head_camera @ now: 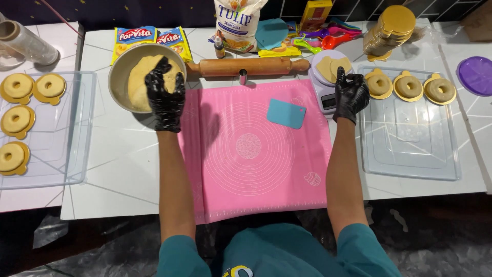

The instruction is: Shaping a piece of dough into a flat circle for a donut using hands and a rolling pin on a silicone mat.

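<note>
Both my hands wear black gloves. My left hand (164, 95) rests with fingers spread on the pale dough (137, 77) inside a round metal bowl (119, 69) at the upper left of the pink silicone mat (251, 154). My right hand (350, 93) is closed at the near edge of a small white kitchen scale (324, 97), pinching at the pieces of dough (330, 66) lying on its pan. Whether it grips a piece I cannot tell.
A wooden rolling pin (248, 66) and a small metal cutter (242, 76) lie behind the mat; a teal scraper (286, 113) sits on it. Clear trays (410, 149) (56, 154) on both sides hold ring-shaped doughs on gold cards. Flour bag, packets, gold card stack (389, 28) at the back.
</note>
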